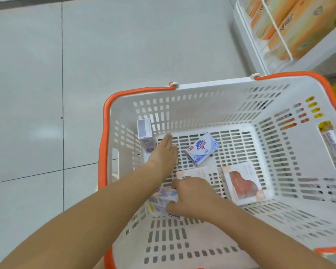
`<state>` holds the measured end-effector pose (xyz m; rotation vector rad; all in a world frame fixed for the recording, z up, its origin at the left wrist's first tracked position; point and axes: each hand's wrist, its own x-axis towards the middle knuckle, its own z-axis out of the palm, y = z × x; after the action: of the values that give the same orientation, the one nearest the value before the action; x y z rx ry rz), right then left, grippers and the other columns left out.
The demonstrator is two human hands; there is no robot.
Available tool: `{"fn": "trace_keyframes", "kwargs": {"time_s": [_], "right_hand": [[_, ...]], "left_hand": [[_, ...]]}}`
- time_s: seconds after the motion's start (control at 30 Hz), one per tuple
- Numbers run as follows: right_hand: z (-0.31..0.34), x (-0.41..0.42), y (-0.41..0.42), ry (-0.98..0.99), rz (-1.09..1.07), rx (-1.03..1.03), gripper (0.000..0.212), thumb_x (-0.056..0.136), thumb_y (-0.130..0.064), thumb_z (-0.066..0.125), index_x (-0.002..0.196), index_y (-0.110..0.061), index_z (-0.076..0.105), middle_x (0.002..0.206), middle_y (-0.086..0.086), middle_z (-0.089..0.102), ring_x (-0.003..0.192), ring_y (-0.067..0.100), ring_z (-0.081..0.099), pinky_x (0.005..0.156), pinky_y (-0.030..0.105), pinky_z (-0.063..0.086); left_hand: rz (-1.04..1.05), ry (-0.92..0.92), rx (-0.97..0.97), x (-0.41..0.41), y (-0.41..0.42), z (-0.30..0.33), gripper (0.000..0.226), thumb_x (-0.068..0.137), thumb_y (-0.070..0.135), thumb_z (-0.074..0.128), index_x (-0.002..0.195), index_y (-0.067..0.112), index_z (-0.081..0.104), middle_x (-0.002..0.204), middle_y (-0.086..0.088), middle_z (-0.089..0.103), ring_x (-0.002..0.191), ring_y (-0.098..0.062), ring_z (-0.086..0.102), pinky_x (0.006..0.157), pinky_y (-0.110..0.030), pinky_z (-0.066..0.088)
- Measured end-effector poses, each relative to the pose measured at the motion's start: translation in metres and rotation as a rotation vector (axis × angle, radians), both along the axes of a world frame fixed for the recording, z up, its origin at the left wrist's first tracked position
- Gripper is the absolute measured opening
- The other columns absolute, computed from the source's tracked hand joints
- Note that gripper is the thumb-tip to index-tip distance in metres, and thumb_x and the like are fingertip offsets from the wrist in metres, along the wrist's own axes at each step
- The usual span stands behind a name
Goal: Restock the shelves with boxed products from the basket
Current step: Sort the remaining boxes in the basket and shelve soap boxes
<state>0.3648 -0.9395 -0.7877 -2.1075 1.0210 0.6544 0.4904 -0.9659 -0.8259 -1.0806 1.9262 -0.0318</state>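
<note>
A white basket with an orange rim fills the lower right of the head view. Both my hands are inside it. My left hand reaches to the far left corner with straight fingers, over a partly hidden box, beside an upright white box. My right hand grips a pale blue and white boxed product at the near left of the basket floor. A blue soap box lies in the middle. A flat pack with a pink picture lies to the right, another flat pack partly under my right hand.
A long tube-shaped box leans on the basket's right wall. A white shelf with orange boxed products stands at the top right. Grey floor tiles spread to the left.
</note>
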Motion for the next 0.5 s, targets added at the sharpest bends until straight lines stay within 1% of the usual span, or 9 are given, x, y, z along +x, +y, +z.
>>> {"fn": "trace_keyframes", "kwargs": {"time_s": [0.03, 0.07, 0.17, 0.23, 0.3, 0.37, 0.4, 0.43, 0.5], "right_hand": [[0.004, -0.005, -0.004, -0.022, -0.029, 0.005, 0.033, 0.077, -0.047, 0.055, 0.082, -0.015, 0.05, 0.068, -0.003, 0.046, 0.069, 0.018, 0.048, 0.052, 0.027, 0.035], [0.007, -0.01, -0.009, -0.031, -0.062, 0.007, 0.033, 0.077, -0.046, 0.056, 0.083, -0.014, 0.052, 0.068, -0.002, 0.05, 0.067, 0.018, 0.049, 0.051, 0.028, 0.034], [0.013, -0.024, -0.019, -0.043, -0.162, 0.017, 0.033, 0.077, -0.047, 0.057, 0.098, -0.021, 0.057, 0.084, -0.005, 0.061, 0.078, 0.016, 0.057, 0.06, 0.029, 0.041], [0.017, -0.031, -0.023, -0.032, -0.222, 0.051, 0.036, 0.079, -0.047, 0.056, 0.108, -0.027, 0.056, 0.089, -0.008, 0.061, 0.079, 0.011, 0.057, 0.057, 0.025, 0.041], [0.023, -0.038, -0.025, -0.033, -0.25, 0.058, 0.038, 0.081, -0.047, 0.056, 0.114, -0.029, 0.054, 0.085, -0.013, 0.057, 0.071, 0.003, 0.053, 0.053, 0.02, 0.036], [0.032, -0.045, -0.027, -0.014, -0.268, 0.036, 0.037, 0.083, -0.048, 0.054, 0.117, -0.033, 0.051, 0.082, -0.017, 0.053, 0.066, -0.004, 0.045, 0.052, 0.017, 0.029], [0.038, -0.051, -0.026, -0.006, -0.303, 0.04, 0.035, 0.083, -0.049, 0.053, 0.116, -0.036, 0.05, 0.081, -0.019, 0.053, 0.065, -0.005, 0.044, 0.053, 0.017, 0.029], [0.042, -0.057, -0.025, -0.007, -0.355, 0.053, 0.035, 0.081, -0.051, 0.052, 0.113, -0.038, 0.051, 0.08, -0.02, 0.055, 0.066, -0.005, 0.047, 0.055, 0.018, 0.032], [0.047, -0.076, -0.021, -0.072, -0.487, 0.068, 0.04, 0.069, -0.057, 0.048, 0.106, -0.041, 0.054, 0.082, -0.018, 0.063, 0.075, 0.002, 0.057, 0.072, 0.028, 0.045]], "left_hand": [[-0.006, -0.04, -0.035, 0.001, -0.001, -0.002, 0.074, 0.099, 0.04, 0.037, 0.15, -0.001, 0.003, 0.157, -0.024, 0.01, 0.144, -0.045, 0.004, 0.115, -0.055, -0.002], [-0.004, -0.071, -0.075, 0.004, -0.002, -0.002, 0.076, 0.098, 0.042, 0.039, 0.151, -0.001, 0.004, 0.156, -0.026, 0.01, 0.143, -0.046, 0.006, 0.114, -0.056, 0.001], [-0.008, -0.151, -0.144, 0.018, -0.005, 0.008, 0.07, 0.098, 0.042, 0.04, 0.149, 0.0, 0.019, 0.153, -0.027, 0.02, 0.14, -0.046, 0.018, 0.113, -0.056, 0.014], [-0.005, -0.22, -0.147, 0.028, -0.008, 0.015, 0.065, 0.097, 0.04, 0.041, 0.146, 0.0, 0.026, 0.149, -0.026, 0.027, 0.137, -0.045, 0.023, 0.112, -0.054, 0.02], [0.032, -0.241, -0.154, 0.034, -0.01, 0.025, 0.06, 0.096, 0.034, 0.044, 0.143, 0.0, 0.029, 0.145, -0.026, 0.032, 0.134, -0.044, 0.028, 0.108, -0.051, 0.027], [0.075, -0.17, -0.127, 0.036, -0.014, 0.035, 0.052, 0.094, 0.022, 0.047, 0.14, 0.001, 0.033, 0.138, -0.023, 0.04, 0.127, -0.04, 0.038, 0.102, -0.044, 0.036], [0.137, -0.09, -0.115, 0.038, -0.018, 0.04, 0.048, 0.093, 0.017, 0.049, 0.136, 0.004, 0.036, 0.134, -0.018, 0.046, 0.122, -0.035, 0.045, 0.097, -0.04, 0.04], [0.243, 0.024, -0.115, 0.04, -0.021, 0.046, 0.044, 0.091, 0.014, 0.052, 0.132, 0.007, 0.04, 0.128, -0.013, 0.051, 0.116, -0.03, 0.051, 0.089, -0.036, 0.043], [0.549, 0.337, -0.152, 0.048, -0.024, 0.063, 0.032, 0.088, 0.024, 0.06, 0.118, 0.015, 0.051, 0.111, -0.004, 0.06, 0.099, -0.023, 0.058, 0.075, -0.032, 0.045]]}}
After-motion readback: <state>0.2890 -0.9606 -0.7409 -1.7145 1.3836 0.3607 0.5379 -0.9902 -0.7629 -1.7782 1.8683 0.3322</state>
